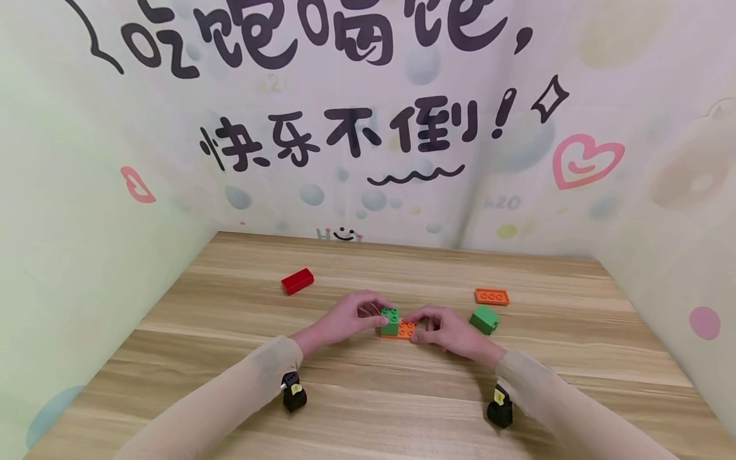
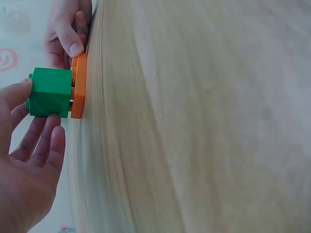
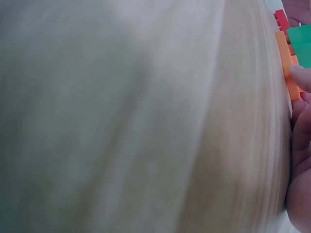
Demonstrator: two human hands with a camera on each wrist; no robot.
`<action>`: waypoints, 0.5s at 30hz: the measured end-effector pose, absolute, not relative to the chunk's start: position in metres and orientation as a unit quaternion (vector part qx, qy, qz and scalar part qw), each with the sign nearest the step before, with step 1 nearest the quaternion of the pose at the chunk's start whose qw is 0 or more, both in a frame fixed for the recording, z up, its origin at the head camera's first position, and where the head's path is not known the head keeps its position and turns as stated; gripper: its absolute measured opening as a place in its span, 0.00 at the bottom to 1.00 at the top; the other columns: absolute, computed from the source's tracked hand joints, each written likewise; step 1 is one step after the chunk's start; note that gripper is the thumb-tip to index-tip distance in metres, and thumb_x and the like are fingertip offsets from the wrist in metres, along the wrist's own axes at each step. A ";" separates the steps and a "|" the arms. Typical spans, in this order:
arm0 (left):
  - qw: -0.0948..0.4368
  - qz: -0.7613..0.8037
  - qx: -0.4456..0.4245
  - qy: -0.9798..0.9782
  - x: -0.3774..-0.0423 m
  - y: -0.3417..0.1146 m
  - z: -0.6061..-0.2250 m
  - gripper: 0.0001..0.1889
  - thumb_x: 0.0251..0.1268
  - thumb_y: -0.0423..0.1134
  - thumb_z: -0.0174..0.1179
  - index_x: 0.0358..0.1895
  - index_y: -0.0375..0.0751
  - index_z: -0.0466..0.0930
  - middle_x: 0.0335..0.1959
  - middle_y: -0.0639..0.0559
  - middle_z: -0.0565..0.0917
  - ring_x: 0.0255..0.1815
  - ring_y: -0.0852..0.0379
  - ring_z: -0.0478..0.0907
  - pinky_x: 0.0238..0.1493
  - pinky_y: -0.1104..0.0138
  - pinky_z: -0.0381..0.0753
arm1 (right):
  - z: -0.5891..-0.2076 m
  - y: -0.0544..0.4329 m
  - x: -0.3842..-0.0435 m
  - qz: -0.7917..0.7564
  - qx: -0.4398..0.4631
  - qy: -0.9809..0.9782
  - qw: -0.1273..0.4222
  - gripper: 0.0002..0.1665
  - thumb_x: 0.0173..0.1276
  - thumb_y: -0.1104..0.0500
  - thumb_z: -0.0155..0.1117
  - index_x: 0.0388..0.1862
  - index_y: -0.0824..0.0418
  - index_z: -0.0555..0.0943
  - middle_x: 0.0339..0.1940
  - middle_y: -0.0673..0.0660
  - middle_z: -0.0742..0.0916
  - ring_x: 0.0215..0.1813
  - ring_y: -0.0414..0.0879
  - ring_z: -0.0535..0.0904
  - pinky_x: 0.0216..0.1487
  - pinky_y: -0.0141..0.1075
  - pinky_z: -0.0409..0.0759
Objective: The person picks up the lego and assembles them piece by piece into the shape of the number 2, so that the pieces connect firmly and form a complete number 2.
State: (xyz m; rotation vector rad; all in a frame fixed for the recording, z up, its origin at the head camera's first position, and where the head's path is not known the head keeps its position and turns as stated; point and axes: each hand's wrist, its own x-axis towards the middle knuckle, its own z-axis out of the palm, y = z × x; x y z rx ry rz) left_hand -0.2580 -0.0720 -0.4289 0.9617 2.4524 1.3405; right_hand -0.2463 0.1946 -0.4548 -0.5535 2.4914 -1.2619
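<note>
Near the middle of the table, my left hand [image 1: 355, 313] pinches a green toy building brick [image 1: 390, 328] between thumb and fingers. The brick stands over the left end of a flat orange building brick [image 1: 407, 329]. In the left wrist view, orange studs show in a narrow gap between the green brick [image 2: 51, 92] and the orange one [image 2: 79, 87]. My right hand [image 1: 447, 329] grips the right end of the orange brick with thumb and fingers. In the right wrist view, the thumb lies against the orange brick [image 3: 286, 63]; much of that hand is cut off.
A red brick [image 1: 297, 281] lies at the back left. Toward the back right is another flat orange brick [image 1: 491, 296], hollow side showing, and nearer, a second green brick [image 1: 485, 319] beside my right hand. A printed cloth [image 1: 345, 204] rises behind the wooden table [image 1: 368, 402].
</note>
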 end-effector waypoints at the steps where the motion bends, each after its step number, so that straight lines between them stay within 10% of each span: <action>1: 0.093 0.453 0.323 0.826 -0.258 -0.072 -0.429 0.15 0.67 0.41 0.63 0.55 0.48 0.82 0.49 0.50 0.85 0.47 0.57 0.81 0.51 0.67 0.81 | -0.455 0.195 -0.247 -0.438 -0.192 0.866 0.147 0.19 0.65 0.50 0.71 0.55 0.43 0.83 0.33 0.53 0.81 0.19 0.38 0.69 0.18 0.31 0.70; 15: 0.099 0.468 0.310 0.822 -0.257 -0.070 -0.431 0.15 0.67 0.41 0.64 0.56 0.49 0.82 0.49 0.50 0.82 0.48 0.56 0.79 0.53 0.64 0.81 | -0.455 0.195 -0.247 -0.435 -0.201 0.866 0.143 0.19 0.65 0.50 0.70 0.55 0.44 0.83 0.39 0.52 0.83 0.20 0.38 0.70 0.18 0.32 0.72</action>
